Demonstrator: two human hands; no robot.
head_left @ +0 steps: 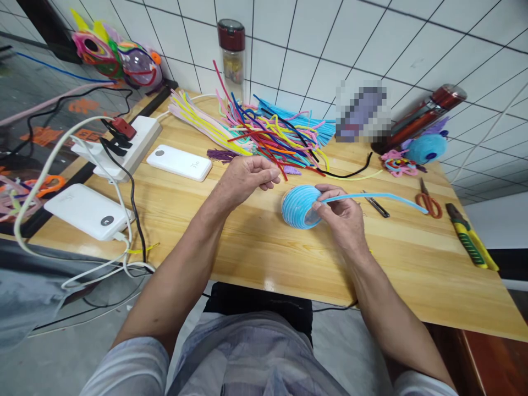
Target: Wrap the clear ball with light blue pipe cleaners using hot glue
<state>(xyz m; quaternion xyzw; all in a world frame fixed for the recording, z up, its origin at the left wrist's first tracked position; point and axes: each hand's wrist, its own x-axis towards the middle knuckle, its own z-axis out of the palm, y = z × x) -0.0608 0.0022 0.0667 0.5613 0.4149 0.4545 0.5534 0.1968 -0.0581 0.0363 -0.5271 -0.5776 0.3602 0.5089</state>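
Observation:
My right hand (340, 217) grips a clear round ball (297, 206) wound with rows of light blue pipe cleaner. A loose length of blue pipe cleaner (383, 196) runs from the fingers out to the right, its tip near the scissors. Left of the ball and apart from it, my left hand (249, 179) is closed in a pinch. Whether anything small is between its thumb and finger cannot be made out. Behind both hands lies a loose heap of multicoloured pipe cleaners (272, 132).
Scissors (429, 201), a small cutter (376, 206) and a green-yellow utility knife (470, 236) lie at the right. Two white power banks (179, 162), a power strip (127, 146) and cables are on the left. A glass bottle (231, 60) and red thermos (424, 118) stand near the tiled wall.

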